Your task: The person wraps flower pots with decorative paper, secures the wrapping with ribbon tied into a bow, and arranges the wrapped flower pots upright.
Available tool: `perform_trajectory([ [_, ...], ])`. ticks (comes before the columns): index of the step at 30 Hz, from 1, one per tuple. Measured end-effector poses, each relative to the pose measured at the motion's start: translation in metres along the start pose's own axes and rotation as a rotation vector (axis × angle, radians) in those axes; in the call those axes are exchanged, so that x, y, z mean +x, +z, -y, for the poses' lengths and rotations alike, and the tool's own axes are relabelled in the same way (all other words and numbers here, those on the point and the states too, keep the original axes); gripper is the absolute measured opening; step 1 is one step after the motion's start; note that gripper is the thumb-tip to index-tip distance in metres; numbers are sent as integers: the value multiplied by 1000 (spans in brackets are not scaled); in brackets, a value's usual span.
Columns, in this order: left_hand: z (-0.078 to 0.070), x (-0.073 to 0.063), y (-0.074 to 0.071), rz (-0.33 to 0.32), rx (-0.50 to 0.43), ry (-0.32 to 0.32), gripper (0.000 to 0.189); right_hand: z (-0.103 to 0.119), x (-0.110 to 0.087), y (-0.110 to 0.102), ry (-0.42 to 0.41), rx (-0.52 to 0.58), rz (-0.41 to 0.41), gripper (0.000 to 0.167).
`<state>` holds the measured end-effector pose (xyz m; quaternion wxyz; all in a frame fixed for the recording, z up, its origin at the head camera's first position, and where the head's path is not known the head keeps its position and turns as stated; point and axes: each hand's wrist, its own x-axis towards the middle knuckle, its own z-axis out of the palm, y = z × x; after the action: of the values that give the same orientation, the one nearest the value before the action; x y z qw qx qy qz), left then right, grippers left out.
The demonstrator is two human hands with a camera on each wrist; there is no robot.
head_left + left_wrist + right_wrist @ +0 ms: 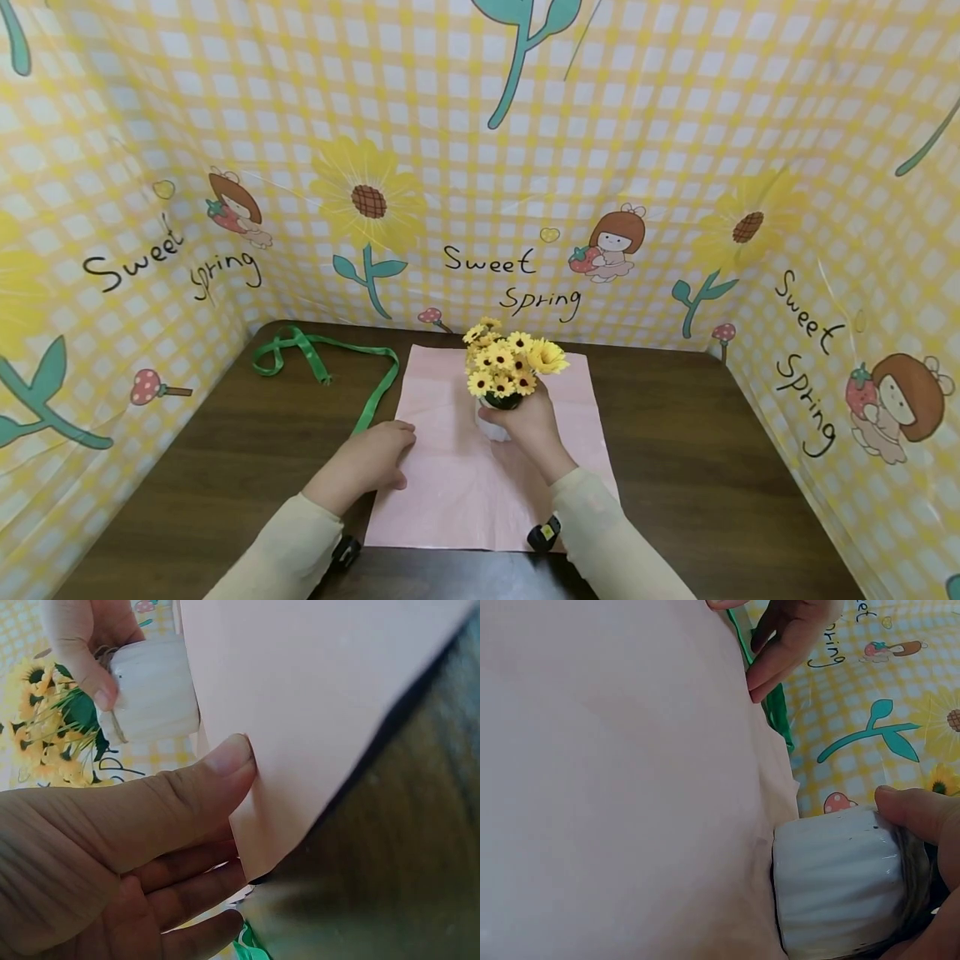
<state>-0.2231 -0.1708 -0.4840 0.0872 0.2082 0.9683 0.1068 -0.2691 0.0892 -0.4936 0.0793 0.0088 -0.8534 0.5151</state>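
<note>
A small white pot [832,877] of yellow artificial-looking daisies [495,360] stands upright on a pink sheet of paper [435,508], towards its far half. My right hand [534,427] grips this pot around its upper part, just below the flowers; twine-like cord shows at the rim in the right wrist view. At the left edge of the sheet, my left hand [367,462] rests with thumb and fingertips spread and touching the paper. In the left wrist view the thumb [225,761] lies on the paper, while the other fingers reach past its edge, loosely bent.
A green ribbon [382,387] lies loosely looped on the dark wooden table [697,467], left of the paper, one end running behind the left hand. Yellow checked cloth [480,183] with printed flowers walls the table at the back and both sides.
</note>
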Motion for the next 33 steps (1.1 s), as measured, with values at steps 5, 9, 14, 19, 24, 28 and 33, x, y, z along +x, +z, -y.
perform_trajectory([
  [5, -4, -3, -4, 16, -8, -10, 57, -2, 0, 3, -28, -3, 0, 89],
  [9, -5, -4, -7, 25, -12, -13, 57, -2, 0, 4, -40, -19, 4, 89],
  [14, -4, -4, -8, 18, -19, 5, 56, 0, 0, 1, -54, -72, 4, 88],
  [19, -1, -2, -6, 19, -30, 8, 57, 1, -2, -3, -23, -145, 10, 90],
  [24, 1, 0, -6, 18, -34, 8, 58, 1, -1, -4, 8, -192, 26, 92],
  [28, 0, 1, -9, 25, -50, 15, 58, 1, -1, -5, 1, -197, 22, 91],
  [33, -3, 2, -15, 49, -83, 5, 59, 0, 0, -6, -1, -194, 20, 92],
])
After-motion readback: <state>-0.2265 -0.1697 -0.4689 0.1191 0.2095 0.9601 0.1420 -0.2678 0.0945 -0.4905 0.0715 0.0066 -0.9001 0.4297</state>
